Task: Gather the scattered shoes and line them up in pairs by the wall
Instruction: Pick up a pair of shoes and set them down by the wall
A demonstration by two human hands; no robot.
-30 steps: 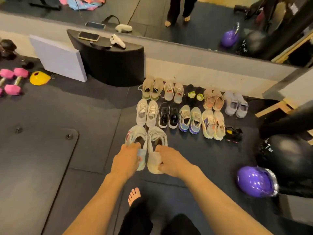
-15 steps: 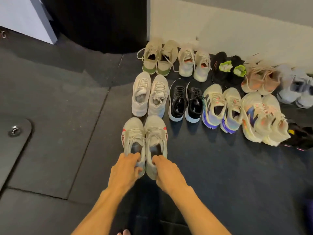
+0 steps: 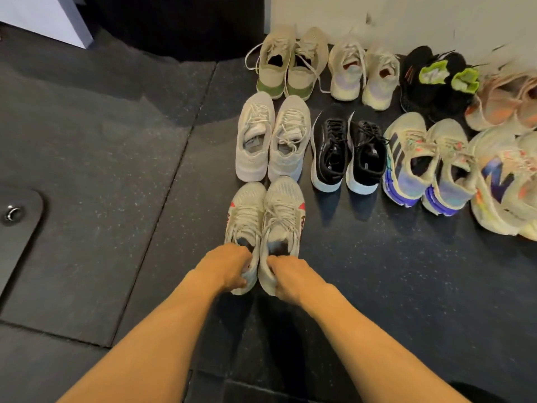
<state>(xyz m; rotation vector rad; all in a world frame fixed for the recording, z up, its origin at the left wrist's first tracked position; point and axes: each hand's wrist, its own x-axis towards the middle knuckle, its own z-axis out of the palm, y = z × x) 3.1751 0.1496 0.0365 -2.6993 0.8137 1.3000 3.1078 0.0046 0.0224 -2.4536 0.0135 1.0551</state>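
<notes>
A pale grey pair with red marks stands on the dark floor, toes toward the wall. My left hand point(image 3: 225, 266) grips the heel of its left shoe point(image 3: 245, 219), and my right hand point(image 3: 290, 279) grips the heel of its right shoe point(image 3: 283, 216). Directly beyond them sits a white pair point(image 3: 271, 138), then a beige pair with green heels point(image 3: 286, 64) at the wall point(image 3: 406, 16). To the right stand a black pair point(image 3: 348, 149), a cream pair with purple heels point(image 3: 427, 167) and several other pairs in two rows.
A black cabinet point(image 3: 180, 24) stands against the wall at the upper left, with a white panel point(image 3: 43, 16) leaning beside it. A dark mat point(image 3: 17, 228) with a metal ring lies at the left edge. Bare rubber floor point(image 3: 406, 286) spreads to the right of my hands.
The view has closed in on the rows. Both hands have moved the grey pair forward, so its toes now sit right behind the white pair.
</notes>
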